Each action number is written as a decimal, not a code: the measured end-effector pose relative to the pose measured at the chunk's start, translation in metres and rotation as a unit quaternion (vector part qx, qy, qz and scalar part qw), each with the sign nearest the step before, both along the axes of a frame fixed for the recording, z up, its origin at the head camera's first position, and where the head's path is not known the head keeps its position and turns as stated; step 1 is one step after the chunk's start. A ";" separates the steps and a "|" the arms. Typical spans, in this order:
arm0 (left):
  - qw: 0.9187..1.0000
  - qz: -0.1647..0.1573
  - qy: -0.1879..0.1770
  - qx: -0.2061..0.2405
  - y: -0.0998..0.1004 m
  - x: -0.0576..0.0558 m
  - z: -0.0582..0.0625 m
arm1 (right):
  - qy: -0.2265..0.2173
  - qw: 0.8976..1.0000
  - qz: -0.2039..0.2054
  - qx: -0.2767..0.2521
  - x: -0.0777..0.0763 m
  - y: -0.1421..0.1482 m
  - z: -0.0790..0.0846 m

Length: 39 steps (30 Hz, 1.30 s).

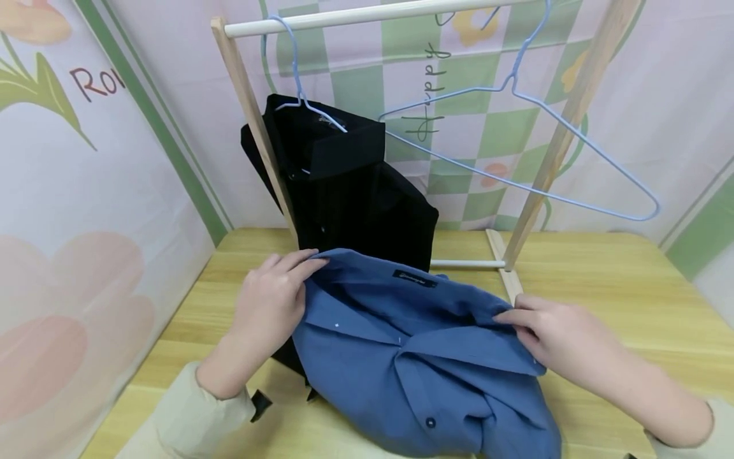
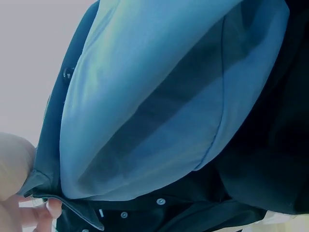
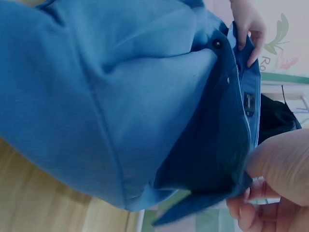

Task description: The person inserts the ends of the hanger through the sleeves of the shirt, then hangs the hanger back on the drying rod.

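Note:
A blue collared shirt [image 1: 453, 363] with a dark label inside its neck is held up by the collar over the table. My left hand [image 1: 274, 290] pinches the collar's left end between thumb and fingers. On the right side, my right hand [image 1: 553, 325] pinches the other end of the collar. The left wrist view shows the shirt's blue cloth [image 2: 159, 121] with the left fingers at its edge. In the right wrist view, the right hand [image 3: 277, 183] grips the collar while the shirt body [image 3: 120, 87] hangs beside it.
Behind the blue shirt, a black shirt [image 1: 355, 204] hangs on a light blue hanger [image 1: 297, 70] from a wooden rack [image 1: 367, 16]. Another blue hanger [image 1: 513, 86] hangs bare at the rack's right. The rack stands on a wood-grain table [image 1: 608, 280] before a patterned cloth backdrop.

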<state>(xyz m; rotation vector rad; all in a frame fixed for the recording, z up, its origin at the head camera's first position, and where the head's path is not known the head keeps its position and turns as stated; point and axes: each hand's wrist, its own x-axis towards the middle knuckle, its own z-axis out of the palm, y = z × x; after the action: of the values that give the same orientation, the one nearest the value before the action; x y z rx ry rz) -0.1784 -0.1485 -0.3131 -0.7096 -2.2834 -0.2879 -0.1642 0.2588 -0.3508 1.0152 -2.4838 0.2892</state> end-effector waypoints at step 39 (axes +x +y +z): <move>0.999 0.029 -0.036 -0.015 0.011 0.030 0.008 | -0.016 0.999 0.010 0.046 0.024 -0.007 0.014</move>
<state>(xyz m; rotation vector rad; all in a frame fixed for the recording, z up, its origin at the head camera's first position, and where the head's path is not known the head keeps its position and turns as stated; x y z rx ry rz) -0.1487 -0.1378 -0.3046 -0.6578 -2.3773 -0.2558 -0.1400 0.2517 -0.3372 1.0798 -2.5371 0.2007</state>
